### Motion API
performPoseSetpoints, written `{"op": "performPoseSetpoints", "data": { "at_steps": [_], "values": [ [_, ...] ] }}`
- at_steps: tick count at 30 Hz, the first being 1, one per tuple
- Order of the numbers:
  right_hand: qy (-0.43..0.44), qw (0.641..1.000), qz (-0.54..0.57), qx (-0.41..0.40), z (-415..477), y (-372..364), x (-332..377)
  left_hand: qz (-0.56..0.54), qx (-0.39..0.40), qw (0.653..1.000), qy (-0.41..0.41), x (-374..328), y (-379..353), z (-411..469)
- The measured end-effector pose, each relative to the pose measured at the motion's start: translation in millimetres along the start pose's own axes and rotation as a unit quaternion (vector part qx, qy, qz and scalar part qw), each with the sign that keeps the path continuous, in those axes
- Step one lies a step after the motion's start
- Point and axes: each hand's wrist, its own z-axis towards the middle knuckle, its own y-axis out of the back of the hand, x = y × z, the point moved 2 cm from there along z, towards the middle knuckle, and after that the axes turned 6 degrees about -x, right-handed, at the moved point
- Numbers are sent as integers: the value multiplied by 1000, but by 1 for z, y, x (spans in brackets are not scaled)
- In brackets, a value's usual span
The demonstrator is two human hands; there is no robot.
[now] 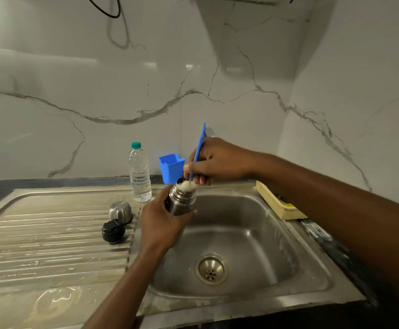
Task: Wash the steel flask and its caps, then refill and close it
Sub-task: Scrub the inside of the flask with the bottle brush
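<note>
I see L hand wrapped round the steel flask, held upright over the sink, back-left corner. R hand grips a blue brush, bristles at flask mouth. Steel cap & black cap sit left of sink on its drainboard.

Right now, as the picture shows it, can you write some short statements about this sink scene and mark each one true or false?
1. The left hand holds the flask above the sink. True.
2. The right hand holds a sponge. False: it holds a blue brush, bristles at the flask's mouth.
3. The steel cap and the black cap lie on the draining board. True.
4. The water bottle stands open. False: its green cap is on.
</note>
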Motion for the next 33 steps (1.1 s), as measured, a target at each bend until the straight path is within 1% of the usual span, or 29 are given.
{"op": "performPoseSetpoints", "data": {
  "at_steps": [2,4,8,11,14,18,19,22,24,26,30,33],
  "values": [
    [-7,1000,-20,14,0,-12,-4,3,2,1000,-6,-2,-1,-2],
    [-8,999,-32,19,-1,-8,0,0,-4,1000,-4,-2,-2,-3],
    [-6,999,8,-35,0,14,19,4,-12,1000,5,1,1,1],
    [-11,999,12,-51,1,3,23,5,-16,1000,11,0,1,0],
    [-36,998,-15,-50,4,-16,17,0,-9,1000,11,-2,-2,-4],
    [-69,997,-17,-24,5,-15,13,-3,-5,1000,-1,-4,-2,-6],
    [-65,997,-23,-32,6,-11,15,-7,-4,1000,1,-4,-2,-5],
    [-32,993,-33,-109,9,10,24,-16,0,1000,9,-3,-2,-4],
    [-13,991,-35,-130,9,19,25,-14,-5,1000,12,-3,0,-4],
    [-9,992,-43,-121,7,11,20,-9,-9,1000,11,-6,0,-2],
    [-12,995,-78,-68,2,-17,2,-8,-1,1000,-1,-9,-2,-4],
    [-22,995,-64,-77,3,-7,2,-12,-9,1000,2,-4,-1,-3]
  ]
}}
